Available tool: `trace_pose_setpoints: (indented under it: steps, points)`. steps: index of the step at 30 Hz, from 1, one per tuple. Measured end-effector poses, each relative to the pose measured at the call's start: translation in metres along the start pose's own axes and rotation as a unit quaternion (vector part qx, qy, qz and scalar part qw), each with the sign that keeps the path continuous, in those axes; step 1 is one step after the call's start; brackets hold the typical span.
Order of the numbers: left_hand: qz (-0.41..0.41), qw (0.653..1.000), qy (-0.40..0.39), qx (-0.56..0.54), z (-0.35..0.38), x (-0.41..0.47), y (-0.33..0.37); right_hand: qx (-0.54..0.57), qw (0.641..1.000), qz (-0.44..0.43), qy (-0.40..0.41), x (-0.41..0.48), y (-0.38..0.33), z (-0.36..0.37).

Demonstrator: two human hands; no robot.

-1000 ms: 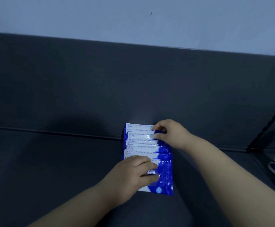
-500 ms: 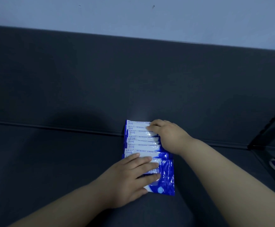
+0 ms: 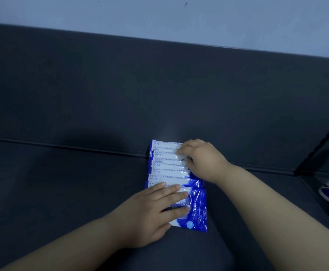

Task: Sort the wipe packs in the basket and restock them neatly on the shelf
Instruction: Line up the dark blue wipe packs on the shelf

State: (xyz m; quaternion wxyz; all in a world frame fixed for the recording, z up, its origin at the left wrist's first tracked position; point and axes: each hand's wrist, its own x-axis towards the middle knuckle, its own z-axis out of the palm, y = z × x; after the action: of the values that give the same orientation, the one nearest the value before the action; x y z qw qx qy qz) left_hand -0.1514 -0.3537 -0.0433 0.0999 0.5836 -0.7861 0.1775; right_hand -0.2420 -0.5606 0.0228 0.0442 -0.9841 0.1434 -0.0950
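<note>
— Well, where do the wipe packs stand?

— On the dark shelf, in one overlapped row that runs back to the rear panel. Their white top edges show one behind another, like tiles.

— And the hands?

— The left hand lies flat on the front pack, fingers straight and close together, pressing it down. It likely acts as a stop so the row cannot slide forward. The right hand sits over the rear packs with its fingers bent and the tips on their top edges. The thumb is hidden, so it cannot be told whether the hand pinches one pack or only nudges them.

— Why there?

— Probably to square the packs' right ends, which look slightly uneven, against the steadied front.

— Much left?

— This row seems nearly neat. Glossy film slips easily, so light pressure suits it.
</note>
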Motion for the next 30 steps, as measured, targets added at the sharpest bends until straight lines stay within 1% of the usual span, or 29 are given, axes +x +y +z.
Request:
trace_pose_setpoints:
  steps: [1,3,6,9,11,15,17,21,22,25,26,30]
  points:
    - [0.002,1.000,-0.001,0.001,0.000,0.000,0.000,0.022,1.000,-0.005,0.011,-0.002,-0.001,0.000]
    - [0.004,1.000,-0.002,0.006,0.001,0.000,0.001,0.064,0.998,-0.003,-0.006,-0.006,-0.003,0.001]
    - [0.002,1.000,-0.003,0.010,0.002,-0.001,0.002,0.105,0.994,0.030,-0.018,-0.006,-0.002,0.003]
    - [0.002,1.000,0.002,0.007,0.001,-0.001,0.004,0.096,0.993,0.067,-0.034,-0.003,0.001,0.004]
    - [0.004,1.000,0.004,0.010,0.001,0.000,0.005,0.108,0.989,0.090,-0.038,-0.002,0.001,0.002]
    - [0.000,1.000,-0.003,0.010,0.000,0.000,0.006,0.134,0.985,0.106,-0.005,-0.001,-0.001,0.000]
    - [-0.006,1.000,-0.004,0.006,0.000,0.000,0.007,0.140,0.985,0.103,0.004,-0.002,0.000,0.003]
    - [-0.006,1.000,-0.009,0.011,0.005,-0.003,0.008,0.165,0.980,0.098,0.053,-0.006,0.002,0.001]
    - [-0.004,1.000,-0.009,0.016,0.006,-0.003,0.008,0.166,0.980,0.096,0.049,-0.008,0.002,-0.001]
    - [0.000,1.000,-0.013,0.013,0.008,-0.004,0.008,0.152,0.985,0.084,0.000,-0.016,0.001,-0.002]
    - [-0.001,1.000,-0.014,0.007,0.008,-0.003,0.007,0.151,0.985,0.084,-0.005,-0.018,0.001,-0.002]
    - [-0.016,1.000,-0.013,-0.014,0.007,0.000,0.007,0.161,0.981,0.107,0.017,-0.025,0.005,-0.001]
